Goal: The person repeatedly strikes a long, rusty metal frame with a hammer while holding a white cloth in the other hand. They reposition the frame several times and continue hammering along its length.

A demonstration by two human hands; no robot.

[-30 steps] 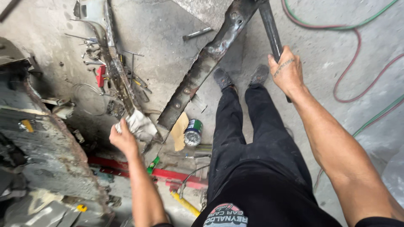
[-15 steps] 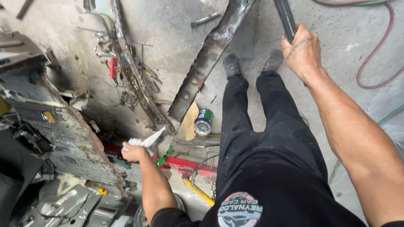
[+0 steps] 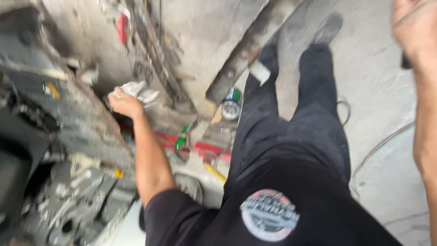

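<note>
The left hand (image 3: 124,104) is closed around one crumpled white rag (image 3: 139,91), held out to the person's left against the rusted car body panel (image 3: 86,123). The right hand (image 3: 416,32) sits at the upper right edge, well apart from the rag; its grip cannot be told. One long rusty metal beam (image 3: 248,50) runs diagonally on the floor, with one small can (image 3: 231,105) at its lower end.

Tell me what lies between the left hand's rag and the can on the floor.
In the blurred head view, a rusty metal strip runs between the rag in the left hand and the can.
</note>
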